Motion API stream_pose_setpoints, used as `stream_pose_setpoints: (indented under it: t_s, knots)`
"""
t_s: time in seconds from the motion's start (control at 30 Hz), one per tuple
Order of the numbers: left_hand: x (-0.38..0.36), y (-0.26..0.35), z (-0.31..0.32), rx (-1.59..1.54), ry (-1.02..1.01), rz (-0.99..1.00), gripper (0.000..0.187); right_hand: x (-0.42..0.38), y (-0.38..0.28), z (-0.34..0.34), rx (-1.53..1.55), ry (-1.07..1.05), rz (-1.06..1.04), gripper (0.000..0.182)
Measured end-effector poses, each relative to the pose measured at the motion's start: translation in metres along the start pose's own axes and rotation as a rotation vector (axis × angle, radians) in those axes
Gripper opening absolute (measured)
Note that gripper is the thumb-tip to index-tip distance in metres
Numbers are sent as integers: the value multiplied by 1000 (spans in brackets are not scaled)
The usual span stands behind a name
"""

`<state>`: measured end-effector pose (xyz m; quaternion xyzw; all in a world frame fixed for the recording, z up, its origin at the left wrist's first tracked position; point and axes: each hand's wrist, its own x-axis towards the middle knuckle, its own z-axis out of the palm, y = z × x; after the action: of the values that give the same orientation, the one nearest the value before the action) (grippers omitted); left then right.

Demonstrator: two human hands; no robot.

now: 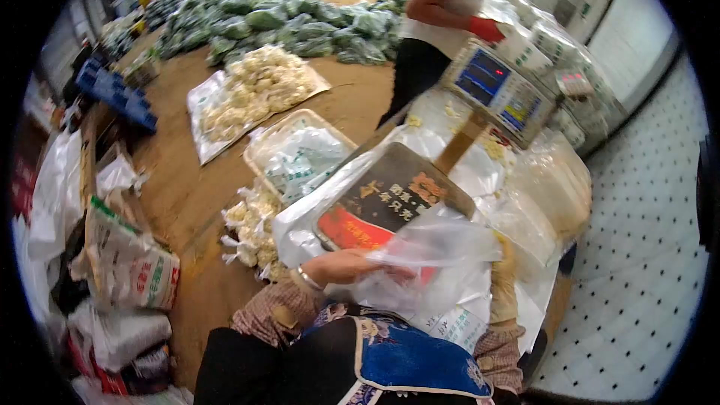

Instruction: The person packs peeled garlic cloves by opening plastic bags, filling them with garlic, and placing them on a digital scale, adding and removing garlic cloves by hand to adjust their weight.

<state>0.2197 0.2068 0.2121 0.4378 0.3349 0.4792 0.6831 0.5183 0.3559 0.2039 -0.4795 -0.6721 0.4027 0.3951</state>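
A clear plastic bag (442, 255) spreads between my hands, just above the front of the weighing scale. My left hand (341, 266), with a bracelet at the wrist, reaches into or behind its film; the fingers are veiled and blurred. On the other side my right hand (504, 274), in a yellowish glove, is closed on the bag's edge. Printed white film with green text (457, 324) hangs below, by my blue apron (420, 360). Behind the bag lies the scale's dark platform (382, 191), covered with a red and black printed sheet. Its display (487, 79) stands on a post.
A person (442, 15) with a red glove works beyond the scale. Stacked clear packs (551, 187) stand at right. A lined basket (300, 154), bagged pale produce (255, 229) and a pale heap (262, 90) sit left. Green bagged produce (277, 19) lies behind.
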Motion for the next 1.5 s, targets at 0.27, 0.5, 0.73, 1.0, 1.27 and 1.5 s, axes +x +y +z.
stream_pose_setpoints:
  t_s: [0.27,0.5,0.73,1.0,1.27,1.5]
  knots:
    - [26,42,-46,-985,266,600,40,-4,-29,25,1101,-331,109,42]
    - [13,44,-30,129,471,336,40,29,-57,6,1352,-42,144,45]
    - [28,1,-22,1487,1168,617,43,25,46,80,638,-185,90,67]
    - [77,-37,11,1491,263,321,31,24,-61,63,-430,318,-669,51]
    - [69,-36,-26,1433,261,-148,44,66,-5,69,-648,-611,202,30]
    - [80,12,12,1423,104,-295,36,100,-24,-59,711,-885,209,29]
